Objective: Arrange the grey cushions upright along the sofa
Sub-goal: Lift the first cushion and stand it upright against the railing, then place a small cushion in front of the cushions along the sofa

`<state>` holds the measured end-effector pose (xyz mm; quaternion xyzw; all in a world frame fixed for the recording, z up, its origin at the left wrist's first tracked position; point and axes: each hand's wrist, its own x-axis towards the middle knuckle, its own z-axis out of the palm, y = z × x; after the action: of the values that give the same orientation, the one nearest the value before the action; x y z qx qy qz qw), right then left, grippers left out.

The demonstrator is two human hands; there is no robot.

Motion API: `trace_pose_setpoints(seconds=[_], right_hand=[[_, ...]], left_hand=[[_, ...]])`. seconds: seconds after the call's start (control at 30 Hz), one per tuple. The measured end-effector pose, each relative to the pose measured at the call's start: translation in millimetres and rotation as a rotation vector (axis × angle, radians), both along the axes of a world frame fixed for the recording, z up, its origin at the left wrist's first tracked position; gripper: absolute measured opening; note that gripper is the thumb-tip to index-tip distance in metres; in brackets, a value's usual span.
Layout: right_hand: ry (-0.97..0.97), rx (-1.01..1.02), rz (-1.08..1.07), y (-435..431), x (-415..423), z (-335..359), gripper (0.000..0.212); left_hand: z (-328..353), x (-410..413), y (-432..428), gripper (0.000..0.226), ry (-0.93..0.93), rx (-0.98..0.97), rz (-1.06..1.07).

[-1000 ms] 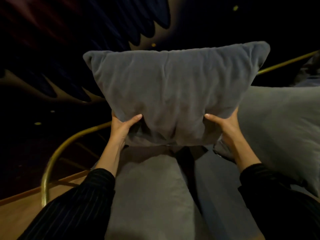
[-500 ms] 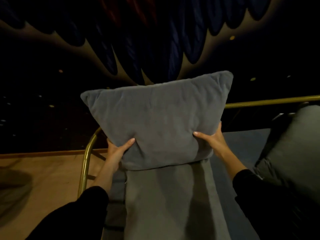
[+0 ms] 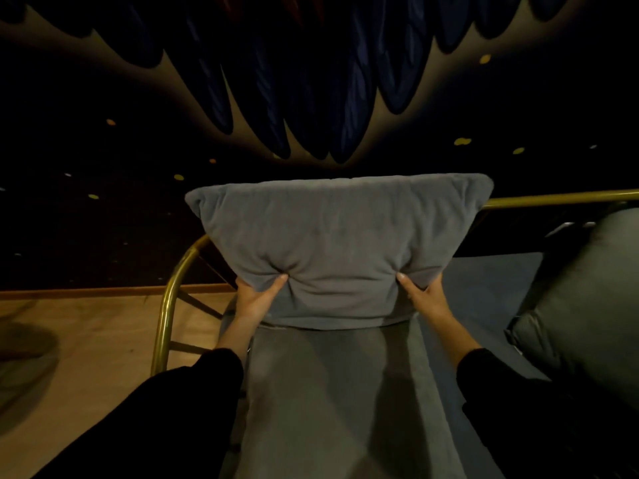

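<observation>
Dim sofa (image 3: 345, 392): cushion (image 3: 335, 243) now lowered to twelve o'clock, nearly seated; left hand (image 3: 256, 300) and right hand (image 3: 423, 297) clamp its bottom corners.

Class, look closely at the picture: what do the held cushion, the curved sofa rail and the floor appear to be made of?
Grey cushion: soft, matte plush fabric, perhaps velvet or fleece; it dimples where the fingers press in. Sofa rail: polished metal tube with a brass-like finish, judging by its gold sheen and highlights. Floor: smooth tan surface, possibly wood or laminate; the dim light leaves this open.
</observation>
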<state>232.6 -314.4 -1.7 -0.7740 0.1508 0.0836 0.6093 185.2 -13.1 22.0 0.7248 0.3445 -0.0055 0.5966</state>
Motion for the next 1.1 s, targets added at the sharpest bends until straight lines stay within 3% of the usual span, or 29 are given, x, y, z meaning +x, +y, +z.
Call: trace_pose_setpoints(seconds=[0.17, 0.3, 0.5, 0.67, 0.8, 0.93, 1.1], right_hand=[[0.108, -0.062, 0.032, -7.0, -3.4, 1.7, 0.105], [0.21, -0.129, -0.004, -13.5, -26.5, 18.8, 0.068], [0.268, -0.258, 0.0, -66.8, -93.2, 51.4, 0.051], [0.274, -0.359, -0.267, -194.7, -124.0, 72.0, 0.042], [0.211, -0.454, -0.59, -320.5, -133.0, 80.1, 0.056], [0.222, -0.565, -0.806, -420.8, -116.5, 74.0, 0.075], [0.322, -0.473, -0.824, -491.1, -78.0, 47.0, 0.119]], left_hand=[[-1.2, -13.1, -12.4, 0.103, 0.096, 0.086, 0.135], [6.5, -45.3, -61.6, 0.088, 0.131, 0.303, 0.139], [10.4, -76.0, -165.8, 0.055, 0.238, 0.322, -0.476], [35.4, -40.0, -268.2, 0.049, 0.168, 0.356, -0.921], [47.5, 0.3, -368.4, 0.053, 0.126, 0.387, -1.029], [43.9, 33.2, -471.0, 0.057, 0.142, 0.345, -1.008], [17.9, 74.7, -567.4, 0.065, 0.266, 0.303, -0.89]])
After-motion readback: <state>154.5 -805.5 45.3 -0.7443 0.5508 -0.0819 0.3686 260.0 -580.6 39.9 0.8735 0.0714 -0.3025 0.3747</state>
